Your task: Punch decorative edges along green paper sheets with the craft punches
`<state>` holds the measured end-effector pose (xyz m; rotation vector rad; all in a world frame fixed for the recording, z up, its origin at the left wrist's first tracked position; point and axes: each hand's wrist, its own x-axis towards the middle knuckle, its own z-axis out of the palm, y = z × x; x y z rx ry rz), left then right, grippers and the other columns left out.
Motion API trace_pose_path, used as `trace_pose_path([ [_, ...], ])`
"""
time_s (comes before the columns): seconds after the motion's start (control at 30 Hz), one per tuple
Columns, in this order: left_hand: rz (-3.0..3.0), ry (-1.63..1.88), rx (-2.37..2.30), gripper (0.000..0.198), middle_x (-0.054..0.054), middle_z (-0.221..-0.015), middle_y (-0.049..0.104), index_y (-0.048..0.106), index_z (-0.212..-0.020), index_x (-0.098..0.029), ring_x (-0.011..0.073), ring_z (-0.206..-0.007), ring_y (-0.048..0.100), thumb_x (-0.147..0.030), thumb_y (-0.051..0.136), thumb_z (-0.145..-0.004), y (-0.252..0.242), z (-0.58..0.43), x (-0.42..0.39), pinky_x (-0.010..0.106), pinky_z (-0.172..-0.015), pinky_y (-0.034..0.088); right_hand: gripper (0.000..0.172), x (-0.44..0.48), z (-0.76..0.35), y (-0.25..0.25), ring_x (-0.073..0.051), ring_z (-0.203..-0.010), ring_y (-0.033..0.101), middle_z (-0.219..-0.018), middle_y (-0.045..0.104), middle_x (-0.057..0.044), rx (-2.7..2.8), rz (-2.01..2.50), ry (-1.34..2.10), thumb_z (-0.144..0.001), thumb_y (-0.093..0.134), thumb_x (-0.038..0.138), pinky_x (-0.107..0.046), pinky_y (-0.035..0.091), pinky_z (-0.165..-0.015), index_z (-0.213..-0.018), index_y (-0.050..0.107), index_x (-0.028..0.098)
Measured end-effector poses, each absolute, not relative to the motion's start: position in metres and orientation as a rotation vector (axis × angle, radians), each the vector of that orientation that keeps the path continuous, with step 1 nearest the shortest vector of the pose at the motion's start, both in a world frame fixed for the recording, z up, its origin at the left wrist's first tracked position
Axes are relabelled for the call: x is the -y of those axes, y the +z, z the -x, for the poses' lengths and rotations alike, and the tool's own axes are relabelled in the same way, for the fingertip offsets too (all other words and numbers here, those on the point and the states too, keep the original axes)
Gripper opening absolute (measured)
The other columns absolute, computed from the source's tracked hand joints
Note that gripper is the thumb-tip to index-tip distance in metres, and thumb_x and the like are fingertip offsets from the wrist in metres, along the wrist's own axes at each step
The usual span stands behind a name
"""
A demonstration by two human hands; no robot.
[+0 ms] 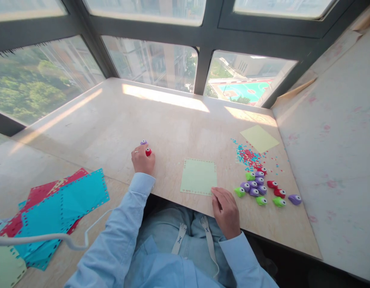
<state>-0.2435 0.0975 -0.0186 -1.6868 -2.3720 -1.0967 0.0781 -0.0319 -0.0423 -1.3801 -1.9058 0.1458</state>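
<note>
My left hand (142, 161) rests on the marble sill, fingers curled around a small red punch (148, 152); a purple punch (143, 142) lies just beyond it. My right hand (225, 211) lies at the sill's front edge, fingers bent down, fingertips touching the lower right corner of a pale green paper square (198, 176) with punched holes along its edges. Nothing shows inside this hand.
A cluster of several purple, green and red punches (261, 187) lies right of the green square, with red and blue confetti (249, 156) and a yellow paper square (259, 138) behind. Punched blue and red sheets (62, 206) lie at the left. A white cable (53, 237) crosses them.
</note>
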Motion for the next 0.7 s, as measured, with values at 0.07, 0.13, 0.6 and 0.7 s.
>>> trace_pose_path([
  [0.07, 1.774, -1.129, 2.275, 0.028, 0.017, -0.110, 0.065, 0.068, -0.108, -0.016, 0.0319, -0.112, 0.055, -0.021, 0.057, -0.083, -0.014, 0.231, -0.091, 0.048, -0.100, 0.039, 0.026, 0.032, -0.078, -0.042, -0.024, -0.105, 0.063, -0.106, 0.072, -0.010, 1.906, 1.381, 0.149, -0.093, 0.048, 0.017, -0.046, 0.051, -0.093, -0.110, 0.067, 0.019],
  [0.13, 2.028, -1.129, 2.238, 0.023, 0.011, -0.089, 0.066, 0.070, -0.104, -0.020, 0.0273, -0.093, 0.059, -0.028, 0.057, -0.087, -0.012, 0.216, -0.084, 0.043, -0.090, 0.045, 0.026, 0.031, -0.078, -0.042, -0.024, -0.104, 0.063, -0.106, 0.072, -0.010, 1.907, 1.381, 0.155, -0.093, 0.048, 0.016, -0.046, 0.052, -0.093, -0.110, 0.067, 0.019],
  [0.6, 2.420, -0.808, 2.373, 0.015, 0.007, -0.090, 0.063, 0.071, -0.085, -0.022, 0.0223, -0.084, 0.060, -0.022, 0.056, -0.089, -0.017, 0.164, -0.083, 0.031, -0.068, 0.042, 0.026, 0.032, -0.078, -0.042, -0.023, -0.105, 0.062, -0.106, 0.071, -0.010, 1.902, 1.391, 0.166, -0.092, 0.048, 0.014, -0.045, 0.051, -0.093, -0.109, 0.067, 0.018],
  [0.7, 2.411, -0.988, 2.397, 0.014, 0.008, -0.087, 0.060, 0.066, -0.079, -0.020, 0.0233, -0.084, 0.058, -0.018, 0.055, -0.088, -0.018, 0.163, -0.082, 0.034, -0.075, 0.042, 0.026, 0.031, -0.078, -0.042, -0.023, -0.104, 0.062, -0.106, 0.071, -0.010, 1.899, 1.399, 0.169, -0.092, 0.048, 0.015, -0.045, 0.052, -0.093, -0.109, 0.067, 0.019],
])
